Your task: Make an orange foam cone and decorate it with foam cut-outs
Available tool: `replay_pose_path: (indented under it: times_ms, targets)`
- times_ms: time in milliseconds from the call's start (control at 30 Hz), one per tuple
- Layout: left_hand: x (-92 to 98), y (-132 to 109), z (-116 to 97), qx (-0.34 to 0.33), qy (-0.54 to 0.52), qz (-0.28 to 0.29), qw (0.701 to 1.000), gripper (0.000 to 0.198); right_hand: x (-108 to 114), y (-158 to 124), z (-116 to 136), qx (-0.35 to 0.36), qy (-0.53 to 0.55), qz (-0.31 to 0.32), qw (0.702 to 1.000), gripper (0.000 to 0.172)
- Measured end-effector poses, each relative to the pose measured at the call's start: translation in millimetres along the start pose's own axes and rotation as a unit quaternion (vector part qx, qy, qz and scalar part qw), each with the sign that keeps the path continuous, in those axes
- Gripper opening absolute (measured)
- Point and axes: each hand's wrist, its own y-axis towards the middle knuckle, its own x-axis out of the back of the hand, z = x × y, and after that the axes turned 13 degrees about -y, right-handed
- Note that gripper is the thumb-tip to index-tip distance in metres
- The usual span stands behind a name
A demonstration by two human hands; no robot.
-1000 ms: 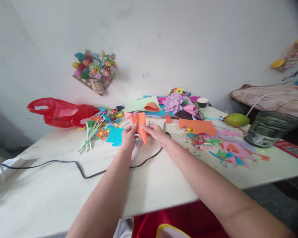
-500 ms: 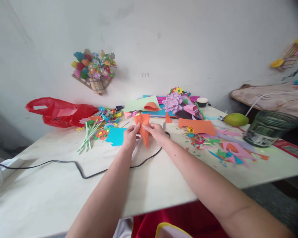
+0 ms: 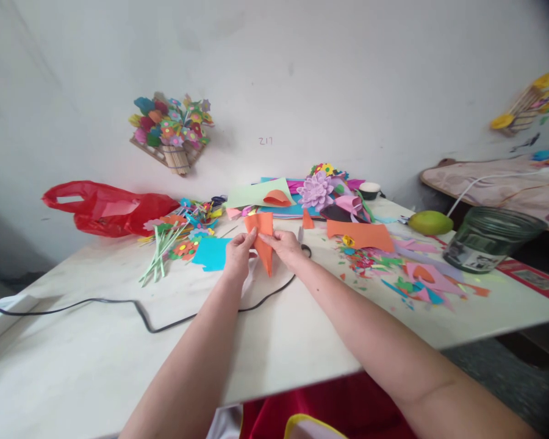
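Left hand (image 3: 239,253) and right hand (image 3: 284,245) come together over the middle of the surface (image 3: 302,335), forearms stretched forward from the near edge and converging. Thumbs and fingers of both pinch one folded orange piece (image 3: 264,250) from its two sides; it hangs between them, its narrow tip pointing down toward the near side.

One black cord (image 3: 139,311) runs in from the left, passes behind the left forearm and reaches the right wrist, crossing the space in front of the hands. Just left of them lies one blue sheet (image 3: 211,254); farther left are pale green stems (image 3: 162,250), overlapping too much to count, and one red bag (image 3: 114,207). On the far side sits one large lilac flower (image 3: 317,191). To the right are one flat orange sheet (image 3: 361,235), scattered scraps (image 3: 370,262) too many to count, and one glass jar (image 3: 491,238). Two bouquets (image 3: 174,128) hang on the wall, left and right.
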Motion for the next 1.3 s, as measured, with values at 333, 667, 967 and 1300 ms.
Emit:
replay_pose_path:
  times_ms: [333, 667, 967, 1300]
  targets:
    - [8.1, 6, -1, -0.021, -0.047, -0.081, 0.995, 0.044, 6, 2, 2, 0.025, 0.019, -0.037, 0.999, 0.027]
    - [8.6, 7, -2, -0.036, -0.050, -0.102, 0.993, 0.042, 4, 5, -2, -0.004, 0.002, -0.050, 0.999, 0.025]
    - [7.4, 8, -2, -0.040, -0.084, -0.108, 0.990, 0.045, -2, -6, 6, 0.005, -0.042, 0.075, 0.996, 0.030]
    - [21.2, 20, -7, -0.043, -0.208, -0.219, 0.952, 0.039, 3, -10, 14, -0.007, 0.017, 0.124, 0.992, 0.032]
